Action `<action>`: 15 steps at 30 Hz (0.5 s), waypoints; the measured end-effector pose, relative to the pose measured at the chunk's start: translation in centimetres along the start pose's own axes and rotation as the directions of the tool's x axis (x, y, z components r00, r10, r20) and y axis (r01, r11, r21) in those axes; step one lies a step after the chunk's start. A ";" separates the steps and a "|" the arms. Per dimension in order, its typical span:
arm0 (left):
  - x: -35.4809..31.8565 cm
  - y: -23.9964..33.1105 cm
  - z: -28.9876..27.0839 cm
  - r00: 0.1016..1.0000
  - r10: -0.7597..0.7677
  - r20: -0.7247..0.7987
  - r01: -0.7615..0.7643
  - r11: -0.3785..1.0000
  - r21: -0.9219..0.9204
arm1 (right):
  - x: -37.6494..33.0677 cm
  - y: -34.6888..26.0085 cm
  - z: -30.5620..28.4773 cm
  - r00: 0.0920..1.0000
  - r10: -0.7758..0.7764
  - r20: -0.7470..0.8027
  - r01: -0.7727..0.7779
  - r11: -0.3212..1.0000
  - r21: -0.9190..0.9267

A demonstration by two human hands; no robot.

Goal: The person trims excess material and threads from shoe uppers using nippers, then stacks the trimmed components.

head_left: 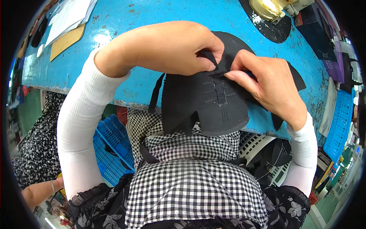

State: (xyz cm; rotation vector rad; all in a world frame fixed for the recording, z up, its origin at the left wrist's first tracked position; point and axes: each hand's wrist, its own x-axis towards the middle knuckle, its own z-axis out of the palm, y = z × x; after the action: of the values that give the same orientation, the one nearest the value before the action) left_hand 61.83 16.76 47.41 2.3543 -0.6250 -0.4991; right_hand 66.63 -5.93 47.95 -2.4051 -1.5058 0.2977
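A flat black shoe upper (183,99) lies at the table's near edge and hangs over it toward my lap. White marking lines and a narrow central slot show on its face. At the top of that slot, my left hand (171,47) is closed in a pinch on a black strip (207,56). A strip end hangs down at the upper's left side. Close beside it, my right hand (268,82) is closed, thumb and forefinger pinching the upper next to the slot. More black pieces (295,76) stick out behind and below the right hand.
Under my hands is a worn blue table (133,91). Papers (70,19) lie at far left; a yellowish pot (267,9) stands at far right near a dark box (314,32). Blue baskets (114,139) and a white basket (253,147) sit below. Another person's arm (42,192) shows at lower left.
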 end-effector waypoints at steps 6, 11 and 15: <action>-1.0 -2.4 0.5 0.973 -0.097 -0.210 -0.013 0.883 -0.469 | -1.8 -4.3 -0.6 0.982 -0.174 -0.073 0.168 0.983 -0.078; -1.4 -1.2 -1.6 0.925 -0.164 -0.342 -0.150 0.669 -0.728 | -2.9 -8.0 3.6 0.998 -0.065 0.021 0.068 0.908 -0.414; -2.9 -0.7 -3.5 0.814 -0.258 -0.520 -0.069 0.846 -0.529 | -2.7 -7.8 4.0 0.999 -0.033 -0.039 0.011 0.883 -0.470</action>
State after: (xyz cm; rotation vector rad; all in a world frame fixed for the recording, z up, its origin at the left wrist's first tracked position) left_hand 61.41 20.47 50.01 1.8543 -0.0516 0.0338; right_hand 57.55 -4.64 46.94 -2.7261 -1.7440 -0.1527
